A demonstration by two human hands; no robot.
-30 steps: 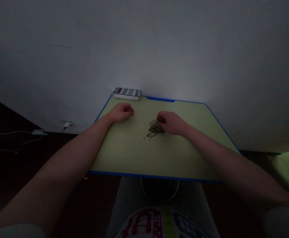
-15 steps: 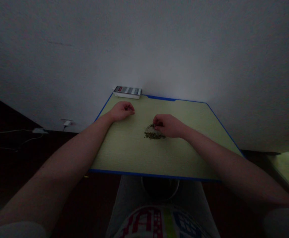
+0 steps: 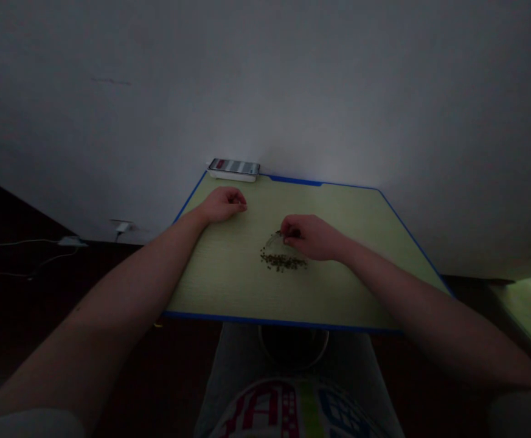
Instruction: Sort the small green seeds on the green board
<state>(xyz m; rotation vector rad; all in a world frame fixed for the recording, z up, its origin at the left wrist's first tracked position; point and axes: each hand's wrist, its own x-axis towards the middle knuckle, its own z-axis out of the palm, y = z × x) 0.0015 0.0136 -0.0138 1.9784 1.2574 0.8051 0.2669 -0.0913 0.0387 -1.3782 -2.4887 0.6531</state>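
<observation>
Resting on the left of the tabletop, my left hand (image 3: 223, 204) has its fingers loosely curled, the thumb a little apart, and nothing visible in them. My right hand (image 3: 308, 236) pinches the rim of a clear round dish (image 3: 273, 244), which looks tilted; the hand covers part of it. Small dark seeds or beans (image 3: 282, 262) lie scattered on the table in front of the dish and along its near edge. A few more dark grains show near the dish's far rim by my fingertips. Their exact kind is too small to tell.
The pale table (image 3: 229, 280) has a blue edge and stands against a wall. A phone (image 3: 235, 166) lies on a white box (image 3: 233, 176) at the far left corner. Below the near edge, a dark round container (image 3: 294, 347) sits between my legs. A plug (image 3: 123, 228) and cables are left.
My right hand has come slightly nearer with the dish. The dark grains have spread wider and closer to me on the table. My left hand has stayed in place.
</observation>
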